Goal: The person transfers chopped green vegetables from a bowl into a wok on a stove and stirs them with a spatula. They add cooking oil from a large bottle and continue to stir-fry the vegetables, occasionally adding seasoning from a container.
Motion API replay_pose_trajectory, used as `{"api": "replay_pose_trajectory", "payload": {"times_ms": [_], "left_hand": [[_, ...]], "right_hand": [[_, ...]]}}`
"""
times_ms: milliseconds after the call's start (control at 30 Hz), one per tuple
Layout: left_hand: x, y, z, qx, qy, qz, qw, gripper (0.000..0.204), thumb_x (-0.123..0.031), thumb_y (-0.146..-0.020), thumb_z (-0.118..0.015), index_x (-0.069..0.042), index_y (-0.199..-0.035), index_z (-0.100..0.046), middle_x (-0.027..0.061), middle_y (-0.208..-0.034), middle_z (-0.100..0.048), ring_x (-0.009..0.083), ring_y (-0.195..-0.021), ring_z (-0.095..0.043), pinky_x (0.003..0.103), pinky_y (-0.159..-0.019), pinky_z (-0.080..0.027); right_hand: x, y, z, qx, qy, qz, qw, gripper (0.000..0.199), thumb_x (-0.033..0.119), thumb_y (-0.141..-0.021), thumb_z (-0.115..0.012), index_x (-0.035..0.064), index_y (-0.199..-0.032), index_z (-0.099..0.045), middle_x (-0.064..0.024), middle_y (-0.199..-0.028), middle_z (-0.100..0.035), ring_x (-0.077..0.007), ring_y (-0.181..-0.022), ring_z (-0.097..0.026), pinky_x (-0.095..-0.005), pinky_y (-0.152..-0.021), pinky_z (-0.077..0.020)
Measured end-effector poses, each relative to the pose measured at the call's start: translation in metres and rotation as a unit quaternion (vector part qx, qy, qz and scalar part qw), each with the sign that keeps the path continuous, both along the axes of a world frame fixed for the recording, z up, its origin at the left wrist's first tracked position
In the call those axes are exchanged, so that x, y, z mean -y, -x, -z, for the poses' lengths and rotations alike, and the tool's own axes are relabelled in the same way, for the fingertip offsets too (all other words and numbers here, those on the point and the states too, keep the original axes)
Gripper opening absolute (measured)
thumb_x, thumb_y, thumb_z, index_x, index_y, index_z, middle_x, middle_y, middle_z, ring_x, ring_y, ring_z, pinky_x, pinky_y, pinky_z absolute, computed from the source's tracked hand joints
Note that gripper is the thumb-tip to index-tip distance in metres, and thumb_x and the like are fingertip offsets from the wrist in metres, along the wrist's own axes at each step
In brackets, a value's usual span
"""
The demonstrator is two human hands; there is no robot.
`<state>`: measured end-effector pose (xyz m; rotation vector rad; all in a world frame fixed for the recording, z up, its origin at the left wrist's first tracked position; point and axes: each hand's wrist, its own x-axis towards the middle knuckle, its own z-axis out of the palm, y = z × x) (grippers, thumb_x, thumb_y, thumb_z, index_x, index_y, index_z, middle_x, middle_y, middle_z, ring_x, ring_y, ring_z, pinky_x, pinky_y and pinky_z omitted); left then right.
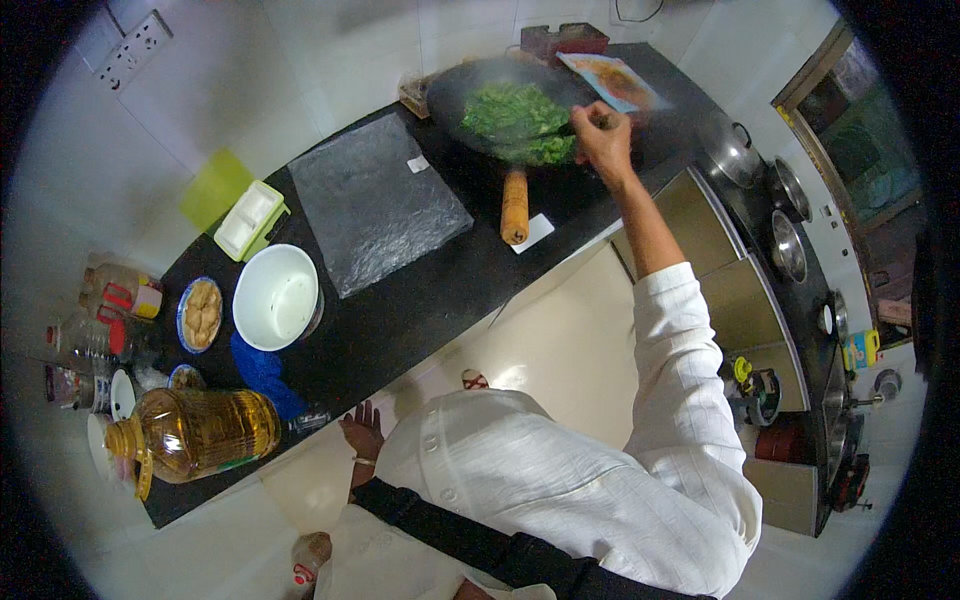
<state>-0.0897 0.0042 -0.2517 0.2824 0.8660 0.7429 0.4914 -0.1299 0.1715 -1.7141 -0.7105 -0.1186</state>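
Note:
My right hand is closed around the handle of a dark cooking spatula over the right side of a black wok. The spatula's far end is hard to make out among the chopped leafy greens in the wok. Toward me points the wok's wooden handle, which neither hand touches. Hanging low beside the counter's front edge, my left hand is empty with its fingers spread. A light haze hangs over the wok.
On the black counter are a dark sheet, a white bowl, a plate of pale food and a large oil jug. A blue-edged packet lies behind the wok. Metal bowls line the right counter.

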Motion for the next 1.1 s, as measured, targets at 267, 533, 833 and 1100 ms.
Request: {"api": "replay_pose_trajectory", "payload": {"times_ms": [267, 533, 833, 1100], "left_hand": [[-0.003, -0.034, -0.045, -0.004, 0.044, -0.055, 0.997, 0.054, -0.049, -0.086, -0.041, -0.006, -0.120, -0.045, 0.0107, -0.124, -0.048, 0.0234, -0.116, -0.045, 0.039, -0.101, -0.033], [0.003, -0.019, -0.032, 0.051, 0.065, -0.087, 0.993, 0.043, -0.040, -0.083, -0.052, -0.006, -0.109, -0.057, 0.0100, -0.121, -0.052, 0.0229, -0.118, -0.043, 0.038, -0.104, -0.029], [0.015, -0.036, -0.089, -0.026, 0.070, -0.134, 0.988, 0.060, -0.055, -0.088, -0.030, -0.018, -0.135, -0.023, 0.0113, -0.134, -0.035, 0.0285, -0.119, -0.040, 0.045, -0.099, -0.032], [0.010, -0.038, -0.063, -0.018, 0.047, -0.075, 0.996, 0.059, -0.057, -0.087, -0.029, -0.017, -0.131, -0.029, 0.0116, -0.132, -0.037, 0.0287, -0.118, -0.041, 0.045, -0.098, -0.033]], "right_hand": [[-0.016, -0.031, -0.111, -0.092, 0.039, -0.109, 0.989, 0.022, 0.011, -0.078, -0.059, -0.0051, -0.092, -0.055, -0.0136, -0.079, -0.060, -0.0241, -0.062, -0.062, -0.0367, -0.053, -0.0573], [-0.021, -0.059, -0.182, 0.170, 0.403, -0.090, 0.895, 0.021, 0.014, -0.071, -0.067, 0.0006, -0.086, -0.059, -0.0132, -0.076, -0.061, -0.0230, -0.066, -0.064, -0.0301, -0.056, -0.0540], [-0.024, -0.006, -0.134, -0.063, 0.042, -0.095, 0.993, 0.023, 0.011, -0.076, -0.061, -0.0089, -0.084, -0.053, -0.0179, -0.073, -0.059, -0.0255, -0.056, -0.062, -0.0337, -0.045, -0.0553], [0.015, -0.011, -0.105, -0.029, 0.186, 0.027, 0.982, 0.030, 0.013, -0.077, -0.063, -0.0100, -0.093, -0.053, -0.0167, -0.083, -0.059, -0.0245, -0.061, -0.063, -0.0314, -0.046, -0.0542]]}}
